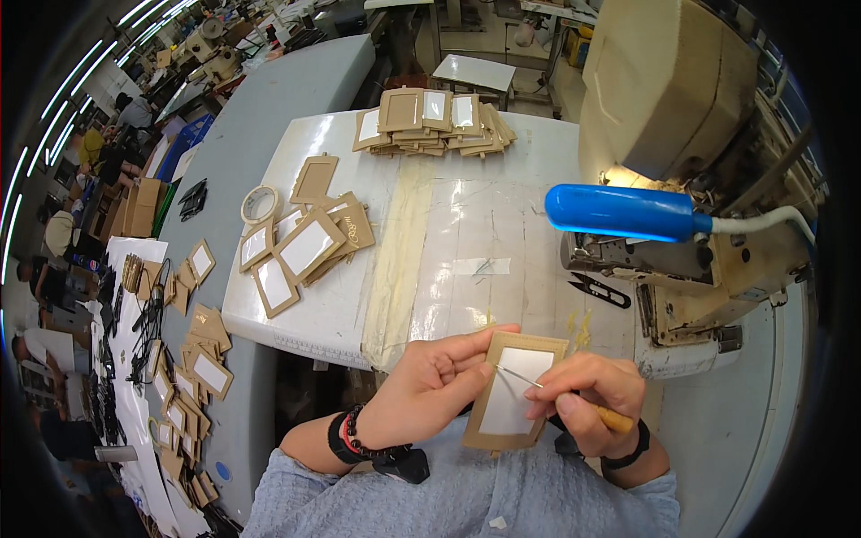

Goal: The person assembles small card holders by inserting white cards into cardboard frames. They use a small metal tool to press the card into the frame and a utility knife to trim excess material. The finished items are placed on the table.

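A tan card holder (504,414) with a white window and a stitched border is tilted up in front of my chest. My left hand (420,394) grips it by its left edge, thumb on the front and fingers behind. Between the fingers of my right hand (592,394) is an awl (615,420) with a wooden handle. Its thin metal shaft slants across the white window, and the tip lies near the holder's left inner edge, close to my left thumb. Whether the tip goes under the border is too small to tell.
At the right stands a sewing machine (691,296) with a blue lamp (619,212); black thread snips (601,290) lie beside it. Stacked card holders (401,109) sit at the back, others (308,242) at left near a tape roll (260,205). More holders cover the left-hand table.
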Demonstrator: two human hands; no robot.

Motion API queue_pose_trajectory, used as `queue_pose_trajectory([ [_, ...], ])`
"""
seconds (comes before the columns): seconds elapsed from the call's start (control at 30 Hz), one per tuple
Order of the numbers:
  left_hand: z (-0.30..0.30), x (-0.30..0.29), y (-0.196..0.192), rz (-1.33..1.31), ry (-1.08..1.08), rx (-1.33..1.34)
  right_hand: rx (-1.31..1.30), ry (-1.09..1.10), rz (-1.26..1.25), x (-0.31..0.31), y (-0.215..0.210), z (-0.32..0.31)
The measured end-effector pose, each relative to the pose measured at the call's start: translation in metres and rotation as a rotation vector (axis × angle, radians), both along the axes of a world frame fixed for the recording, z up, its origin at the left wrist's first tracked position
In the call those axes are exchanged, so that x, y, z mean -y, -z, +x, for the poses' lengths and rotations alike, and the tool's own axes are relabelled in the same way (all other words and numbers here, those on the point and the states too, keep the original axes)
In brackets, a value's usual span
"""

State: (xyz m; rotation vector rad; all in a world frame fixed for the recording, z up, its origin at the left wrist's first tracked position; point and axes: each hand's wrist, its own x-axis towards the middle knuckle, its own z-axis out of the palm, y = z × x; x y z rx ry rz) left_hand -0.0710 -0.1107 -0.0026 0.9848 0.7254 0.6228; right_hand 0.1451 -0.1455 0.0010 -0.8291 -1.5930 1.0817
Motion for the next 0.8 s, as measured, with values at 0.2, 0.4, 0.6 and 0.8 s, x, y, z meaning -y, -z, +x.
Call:
queue_pose_trajectory([
  [0.2, 0.000, -0.001, -0.002, 0.001, 0.012, -0.010, 0.006, -0.002, 0.002, 0.000, 0.000, 0.002],
  [0.4, 0.001, 0.001, -0.001, 0.025, 0.002, 0.002, 0.030, -0.001, 0.007, 0.000, 0.000, 0.002],
  [0.6, 0.002, 0.008, 0.004, 0.183, -0.031, -0.069, -0.327, -0.036, -0.532, -0.005, -0.002, 0.004],
  [0.8, -0.001, 0.002, -0.005, 0.260, 0.032, -0.329, -0.601, -0.128, -0.763, -0.019, 0.010, 0.007],
])
